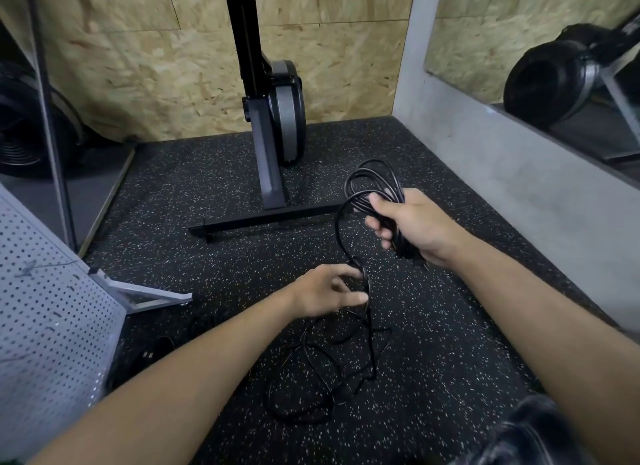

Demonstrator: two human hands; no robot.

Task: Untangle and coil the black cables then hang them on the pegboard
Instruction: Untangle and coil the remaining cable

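Black cables (346, 390): R hand (412, 225) fingers clamped on coil (394, 187). L hand (325, 291) fingers apart (strand between); feed slack w/o kinks.

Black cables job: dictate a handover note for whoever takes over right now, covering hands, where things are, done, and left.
Right hand grips a partly wound coil. Left hand is open, fingers at the strand hanging from it.
Rest of the cable lies tangled on the floor; pegboard stands at left, no cable on it.
Done: first loops. Left: untangle, finish coiling, hang.
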